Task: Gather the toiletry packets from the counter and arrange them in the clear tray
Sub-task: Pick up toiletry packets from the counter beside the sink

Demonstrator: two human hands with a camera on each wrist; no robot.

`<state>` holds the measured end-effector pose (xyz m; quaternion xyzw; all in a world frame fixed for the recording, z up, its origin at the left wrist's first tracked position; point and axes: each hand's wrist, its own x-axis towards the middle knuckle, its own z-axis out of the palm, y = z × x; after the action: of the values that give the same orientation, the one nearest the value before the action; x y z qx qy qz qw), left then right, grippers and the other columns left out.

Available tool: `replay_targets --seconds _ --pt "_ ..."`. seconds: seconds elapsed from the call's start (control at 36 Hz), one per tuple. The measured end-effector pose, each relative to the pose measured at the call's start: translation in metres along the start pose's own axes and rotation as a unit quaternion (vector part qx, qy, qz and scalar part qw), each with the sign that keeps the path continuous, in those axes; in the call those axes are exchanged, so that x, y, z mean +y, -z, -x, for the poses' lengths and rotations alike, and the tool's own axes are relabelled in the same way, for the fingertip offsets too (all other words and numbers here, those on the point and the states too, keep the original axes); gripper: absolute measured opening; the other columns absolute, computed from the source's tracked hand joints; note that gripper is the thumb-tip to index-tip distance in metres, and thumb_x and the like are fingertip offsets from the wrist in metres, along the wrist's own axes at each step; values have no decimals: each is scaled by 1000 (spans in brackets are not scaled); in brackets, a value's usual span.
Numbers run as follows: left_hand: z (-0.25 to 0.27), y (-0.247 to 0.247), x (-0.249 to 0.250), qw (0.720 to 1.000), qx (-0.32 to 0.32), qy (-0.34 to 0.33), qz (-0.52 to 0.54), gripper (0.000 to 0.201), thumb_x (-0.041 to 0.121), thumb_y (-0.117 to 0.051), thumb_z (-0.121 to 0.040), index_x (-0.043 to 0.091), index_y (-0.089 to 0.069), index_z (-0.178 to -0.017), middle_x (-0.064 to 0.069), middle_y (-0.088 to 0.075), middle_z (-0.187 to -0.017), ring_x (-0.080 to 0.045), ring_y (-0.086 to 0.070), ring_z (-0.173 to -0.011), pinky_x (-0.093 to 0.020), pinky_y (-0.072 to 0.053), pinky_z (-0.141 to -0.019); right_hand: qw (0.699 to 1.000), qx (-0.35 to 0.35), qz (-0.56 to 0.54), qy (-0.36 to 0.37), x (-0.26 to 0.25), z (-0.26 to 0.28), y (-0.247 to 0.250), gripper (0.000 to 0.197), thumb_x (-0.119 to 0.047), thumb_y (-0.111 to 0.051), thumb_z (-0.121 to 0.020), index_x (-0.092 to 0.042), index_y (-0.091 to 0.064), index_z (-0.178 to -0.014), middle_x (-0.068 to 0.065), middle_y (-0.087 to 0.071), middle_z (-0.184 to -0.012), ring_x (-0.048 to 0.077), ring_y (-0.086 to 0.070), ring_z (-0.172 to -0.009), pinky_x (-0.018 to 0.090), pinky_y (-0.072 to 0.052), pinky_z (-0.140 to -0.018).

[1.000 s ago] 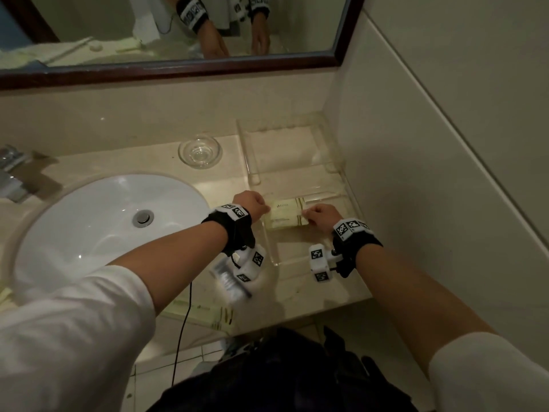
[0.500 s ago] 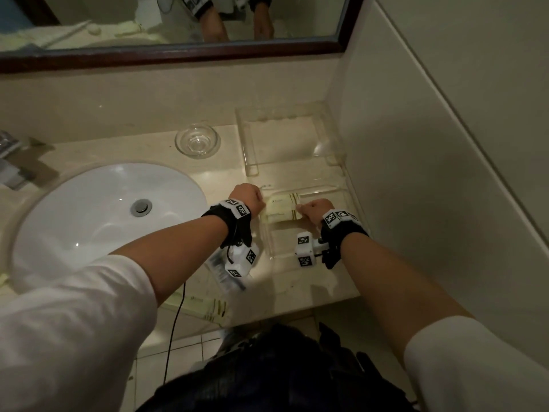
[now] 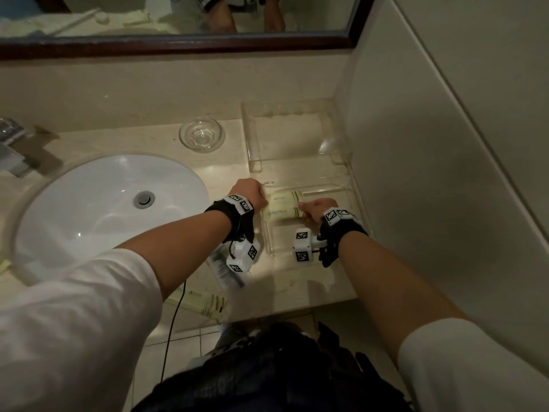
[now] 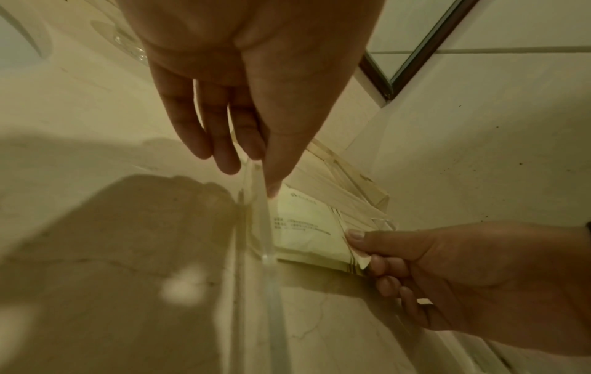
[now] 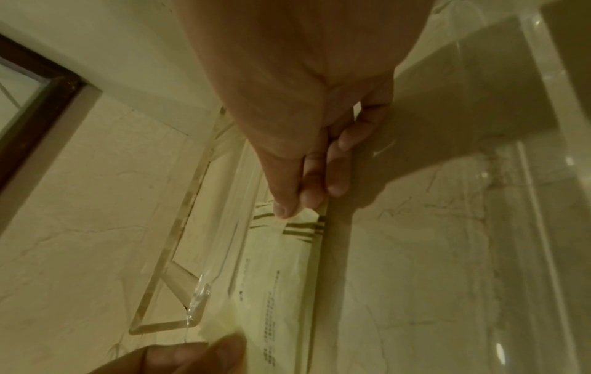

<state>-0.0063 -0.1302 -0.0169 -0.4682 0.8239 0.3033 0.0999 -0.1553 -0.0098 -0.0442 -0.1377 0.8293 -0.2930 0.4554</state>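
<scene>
Both hands have shifted slightly toward the mirror with the packet (image 3: pixel 283 205), which now lies inside the clear tray (image 3: pixel 353 191) on the desk (image 3: pixel 312 281). Its long axis runs left to right between the hands. Left hand (image 3: pixel 251 193), fingers straight, touches the left end; right hand (image 3: pixel 316 208) pinches the right end. Another packet (image 3: pixel 205 301) lies nearer the left arm.

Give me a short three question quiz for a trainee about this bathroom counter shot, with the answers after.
1. True or false: the right hand pinches the packets' striped end.
2. Which sits behind the sink? A: glass dish. B: a toothbrush cup.
3. Where do the packets lie?

Key:
1. True.
2. A.
3. In the clear tray, between the left hand and the right hand.
</scene>
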Motion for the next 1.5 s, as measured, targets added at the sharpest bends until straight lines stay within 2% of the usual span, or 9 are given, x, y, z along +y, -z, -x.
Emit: replay_targets --seconds 0.22,0.44,0.69,0.86,0.97,1.03,1.14,1.39,1.5 --pt "-2 -5 -3 1000 16 2 25 8 19 -66 -81 12 -64 -79 -10 -69 -95 -24 -63 -93 -25 -43 -71 1000 -9 -5 6 2 -3 1 29 -33 -67 -86 -10 -66 -68 4 -64 -63 16 -56 -51 20 -44 -50" --pt "-2 -9 -5 996 57 3 68 12 18 -73 -75 8 -67 -76 -11 -69 -88 -24 -64 -82 -27 -49 -70 999 -8 -38 6 2 -2 1 20 -27 -68 -87 -11 -62 -76 2 -63 -68 13 -56 -54 11 -39 -36" --pt "-2 -11 -9 994 69 -5 88 12 18 -74 -75 12 -64 -71 -5 -63 -77 -20 -58 -74 -24 -43 -66 990 22 -139 18 10 -8 -8 17 -13 -73 -83 -10 -70 -100 7 -63 -68 18 -58 -61 34 -56 -70" --pt "-1 -11 -9 995 67 -11 75 12 19 -73 -76 8 -68 -76 -6 -64 -79 -23 -62 -79 -26 -48 -67 987 22 -160 10 9 -6 -9 16 -13 -73 -83 -8 -71 -98 6 -62 -66 17 -57 -59 32 -56 -68" --pt "-1 -10 -9 995 65 -13 71 11 19 -72 -77 9 -68 -78 -6 -63 -80 -25 -63 -82 -27 -49 -69 988 29 -150 13 13 -9 -10 19 -15 -74 -81 -5 -73 -97 6 -65 -66 19 -59 -61 41 -58 -79" --pt "-1 -9 -8 996 63 -14 69 11 19 -71 -77 8 -69 -80 -6 -63 -81 -25 -64 -83 -26 -48 -69 989 33 -142 21 13 -9 -10 16 -17 -74 -81 -7 -74 -93 5 -65 -66 20 -59 -62 41 -60 -77" --pt "-1 -9 -8 996 60 -13 60 10 19 -70 -77 10 -69 -79 -5 -62 -82 -26 -64 -85 -28 -49 -69 992 45 -115 36 12 -4 -7 12 -22 -71 -84 -12 -73 -90 1 -64 -67 14 -55 -57 21 -48 -56" --pt "-4 -11 -8 997 61 -14 43 12 21 -70 -79 10 -68 -83 -10 -66 -96 -27 -63 -88 -28 -48 -70 994 51 -93 32 13 -7 -11 13 -27 -73 -80 -17 -74 -88 3 -69 -72 19 -61 -63 34 -56 -72" --pt "-5 -12 -9 997 67 -20 33 12 21 -70 -79 10 -68 -83 -11 -65 -98 -28 -63 -89 -28 -46 -69 995 47 -85 33 12 -4 -10 14 -28 -72 -81 -18 -74 -92 2 -69 -72 18 -60 -63 31 -55 -70"
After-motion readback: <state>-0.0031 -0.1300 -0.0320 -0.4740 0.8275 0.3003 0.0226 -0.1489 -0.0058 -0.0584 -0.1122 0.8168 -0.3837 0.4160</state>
